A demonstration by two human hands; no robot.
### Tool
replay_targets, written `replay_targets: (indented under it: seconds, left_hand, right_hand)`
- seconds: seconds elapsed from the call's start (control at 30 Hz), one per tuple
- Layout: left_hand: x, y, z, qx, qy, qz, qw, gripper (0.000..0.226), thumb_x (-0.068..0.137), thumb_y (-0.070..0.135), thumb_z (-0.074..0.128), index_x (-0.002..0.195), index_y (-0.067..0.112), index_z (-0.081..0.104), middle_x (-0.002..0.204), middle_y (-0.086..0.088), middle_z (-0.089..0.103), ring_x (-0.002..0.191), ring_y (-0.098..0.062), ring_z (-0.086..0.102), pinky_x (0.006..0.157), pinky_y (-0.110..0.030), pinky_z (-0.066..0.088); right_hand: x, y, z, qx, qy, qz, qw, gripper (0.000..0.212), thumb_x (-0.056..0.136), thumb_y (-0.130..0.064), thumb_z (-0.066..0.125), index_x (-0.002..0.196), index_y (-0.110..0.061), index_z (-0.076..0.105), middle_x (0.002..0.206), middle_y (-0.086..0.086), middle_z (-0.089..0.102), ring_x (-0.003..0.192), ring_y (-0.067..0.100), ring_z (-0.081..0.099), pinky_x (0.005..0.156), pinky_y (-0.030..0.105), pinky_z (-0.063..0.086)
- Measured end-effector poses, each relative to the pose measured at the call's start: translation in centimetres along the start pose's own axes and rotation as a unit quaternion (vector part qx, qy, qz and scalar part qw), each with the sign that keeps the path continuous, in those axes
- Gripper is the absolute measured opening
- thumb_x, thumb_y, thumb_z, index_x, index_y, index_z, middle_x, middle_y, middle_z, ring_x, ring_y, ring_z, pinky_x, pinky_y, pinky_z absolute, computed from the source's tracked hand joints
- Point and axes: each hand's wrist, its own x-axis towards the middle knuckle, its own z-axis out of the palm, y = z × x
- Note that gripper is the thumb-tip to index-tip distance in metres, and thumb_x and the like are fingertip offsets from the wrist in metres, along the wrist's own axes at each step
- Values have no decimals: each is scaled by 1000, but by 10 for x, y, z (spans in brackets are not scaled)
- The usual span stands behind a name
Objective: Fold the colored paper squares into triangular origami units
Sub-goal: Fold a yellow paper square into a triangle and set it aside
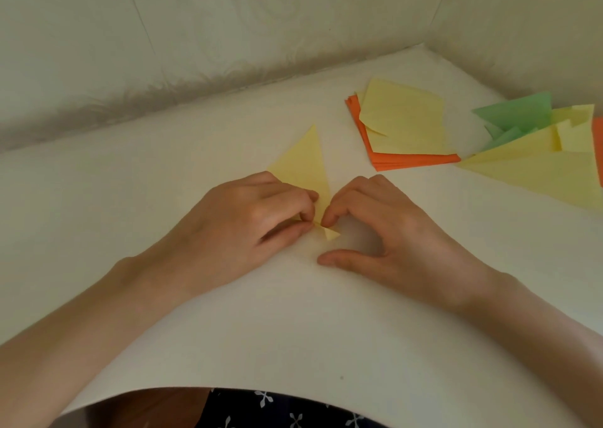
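**Item in work:** one yellow piece (303, 166), mid-table, folded to a long triangle. Its point faces away from the person, and a small flap is turned out at its near tip.

**Left hand** (261, 218): fingers curled, thumb and fingertips pinching that near tip.

**Right hand** (385, 222): index fingertip pressed down on the same tip, just beside the left fingers. The thumb lies on the table (293, 313), well apart from the index, gripping nothing.

**Done, apparently:** a loose pile of folded pieces (538, 166), yellow and green, at the far right edge. I cannot tell how many.

**Left to do:** a stack of flat squares (404, 120), yellow on top of orange, at the far right between the hands and the pile.

**Judgement:** this unit looks to be at a late crease. The thickness of the stack suggests much of the job remains.
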Motion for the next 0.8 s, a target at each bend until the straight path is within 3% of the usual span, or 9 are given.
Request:
replay_targets:
  seconds: [0.13,0.33,0.43,0.53,0.8]
  left_hand:
    - [-1,5,0,26,-7,-4,1000,13,91,31,51,88,21,59,106,9,68,90,-10,58,64,-29,52]
    - [-4,9,-1,39,-13,-14,999,17,89,32,53,88,23,67,110,10,68,97,-8,56,64,-25,52]
    - [-6,9,-1,35,-15,-3,999,18,90,31,54,89,26,71,113,8,68,100,-8,57,65,-27,55]
    - [-8,9,-2,34,-17,8,999,18,89,31,56,92,27,74,115,7,68,103,-7,56,64,-31,57]
    - [-13,7,-6,46,-33,39,998,21,89,24,56,100,22,74,118,4,67,108,-9,62,69,-34,59]
  right_hand:
    - [-2,1,-1,-41,25,-48,998,23,91,-27,55,95,-8,67,92,5,60,79,25,54,71,36,44]
    - [-6,7,-6,-25,19,-47,998,24,91,-25,54,91,-9,73,89,6,61,81,24,55,74,31,44]
    - [-4,6,-7,20,3,-1,1000,20,87,-30,57,88,-16,72,89,-1,59,86,17,50,79,21,40]
    - [-1,3,-10,88,-20,86,992,2,82,-33,66,82,-31,65,91,-10,58,93,8,46,84,8,33]
    - [6,-8,-8,119,-27,185,975,16,79,-20,71,72,-30,61,91,-15,56,93,6,43,81,4,28]
